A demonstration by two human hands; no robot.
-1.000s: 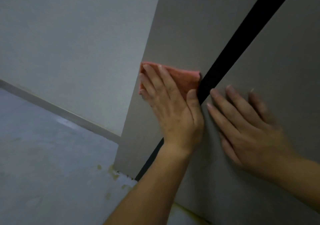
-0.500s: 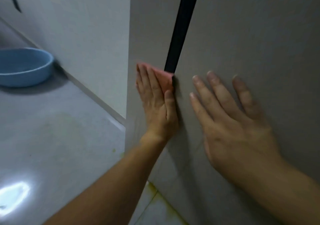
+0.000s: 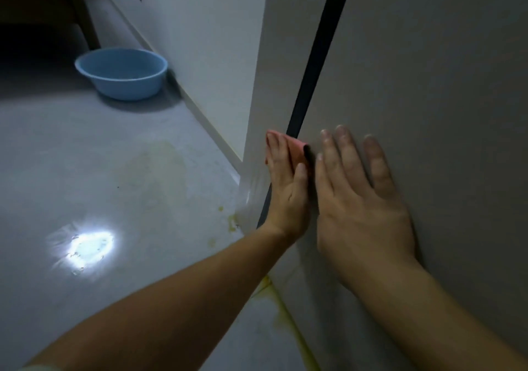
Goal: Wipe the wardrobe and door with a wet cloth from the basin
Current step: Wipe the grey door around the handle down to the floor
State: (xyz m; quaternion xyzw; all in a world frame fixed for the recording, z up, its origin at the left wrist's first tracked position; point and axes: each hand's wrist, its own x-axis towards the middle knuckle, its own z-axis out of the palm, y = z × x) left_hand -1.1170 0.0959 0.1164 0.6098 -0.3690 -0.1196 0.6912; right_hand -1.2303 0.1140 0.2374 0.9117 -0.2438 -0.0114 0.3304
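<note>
My left hand [image 3: 287,190] presses a folded pink cloth [image 3: 297,149] flat against the grey wardrobe [image 3: 428,85], low down, next to the dark vertical gap [image 3: 314,56] between its panels. Most of the cloth is hidden under the palm and fingers. My right hand [image 3: 360,199] lies flat on the wardrobe panel just right of the gap, fingers spread, holding nothing. A blue basin [image 3: 121,73] stands on the floor at the far left, by the wall.
The grey floor [image 3: 114,185] is glossy, with a bright light reflection [image 3: 85,247] and yellowish stains near the wardrobe's base [image 3: 274,293]. A white wall with a skirting board [image 3: 205,113] runs from the basin to the wardrobe. Dark furniture [image 3: 43,5] stands top left.
My left hand has slid the cloth down the wardrobe panel beside the gap. The view has tilted down and left, bringing the basin and floor into sight. My right hand stays flat on the panel.
</note>
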